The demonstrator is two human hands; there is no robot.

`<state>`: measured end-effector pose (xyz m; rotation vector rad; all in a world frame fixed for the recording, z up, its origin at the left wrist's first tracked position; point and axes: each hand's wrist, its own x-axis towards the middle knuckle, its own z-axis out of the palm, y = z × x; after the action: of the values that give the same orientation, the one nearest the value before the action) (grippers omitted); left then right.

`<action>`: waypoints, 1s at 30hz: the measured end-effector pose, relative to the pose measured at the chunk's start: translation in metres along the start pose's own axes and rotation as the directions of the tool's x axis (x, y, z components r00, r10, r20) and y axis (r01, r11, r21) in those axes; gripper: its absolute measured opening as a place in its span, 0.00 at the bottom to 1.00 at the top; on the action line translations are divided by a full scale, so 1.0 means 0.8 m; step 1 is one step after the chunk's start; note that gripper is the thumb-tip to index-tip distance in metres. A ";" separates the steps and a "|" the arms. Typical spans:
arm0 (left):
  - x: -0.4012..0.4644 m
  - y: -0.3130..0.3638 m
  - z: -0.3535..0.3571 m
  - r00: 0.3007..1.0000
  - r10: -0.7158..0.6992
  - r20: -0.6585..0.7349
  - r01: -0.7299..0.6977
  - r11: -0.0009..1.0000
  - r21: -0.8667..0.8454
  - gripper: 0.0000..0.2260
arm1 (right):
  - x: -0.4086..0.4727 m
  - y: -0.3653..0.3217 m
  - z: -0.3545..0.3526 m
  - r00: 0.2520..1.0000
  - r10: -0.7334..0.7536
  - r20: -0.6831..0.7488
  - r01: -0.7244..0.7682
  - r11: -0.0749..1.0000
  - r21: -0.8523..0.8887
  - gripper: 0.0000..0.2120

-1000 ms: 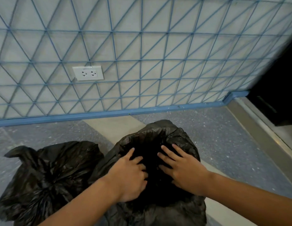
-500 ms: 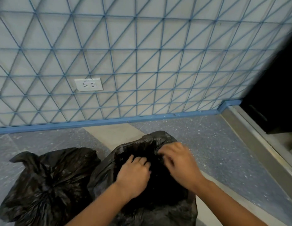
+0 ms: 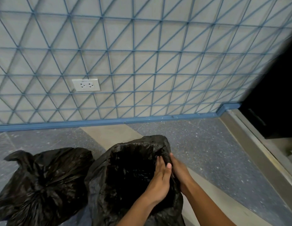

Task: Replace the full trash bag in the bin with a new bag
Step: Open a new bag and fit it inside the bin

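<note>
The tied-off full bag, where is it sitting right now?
In the head view, the full bag lies on the floor at lower left, beside the newly lined bin, below the wall outlet.

Two bare forearms; no sleeves; left hand (image 3: 160,180) and right hand (image 3: 180,172) ungloved.

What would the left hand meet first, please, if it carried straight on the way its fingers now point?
Probably the crumpled far rim of the open black plastic bag; the left hand already lies just inside it, though depth is unclear.

Full bag (image 3: 42,181) crowds bin's left (right floor (image 3: 215,157) open)
</note>
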<state>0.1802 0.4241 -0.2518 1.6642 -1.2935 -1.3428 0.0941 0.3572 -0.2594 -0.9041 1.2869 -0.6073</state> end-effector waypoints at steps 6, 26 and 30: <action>0.001 0.002 0.002 1.000 -0.011 0.011 0.011 0.999 -0.030 0.27 | 0.022 -0.013 0.011 0.996 -0.031 0.080 0.038 0.996 -0.084 0.18; 0.010 -0.044 -0.205 0.914 -0.044 -0.403 -0.020 0.988 -0.154 0.10 | 0.060 -0.045 0.034 0.961 -0.220 0.170 0.266 0.905 -0.333 0.06; -0.013 -0.036 -0.203 0.892 -0.076 -0.446 0.003 0.987 -0.162 0.11 | 0.035 -0.057 0.028 0.949 -0.258 0.179 0.309 0.870 -0.385 0.05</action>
<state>0.3440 0.4264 -0.2285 1.7627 -0.8617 -0.9675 0.1259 0.3155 -0.2358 -1.4783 1.1974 -0.5058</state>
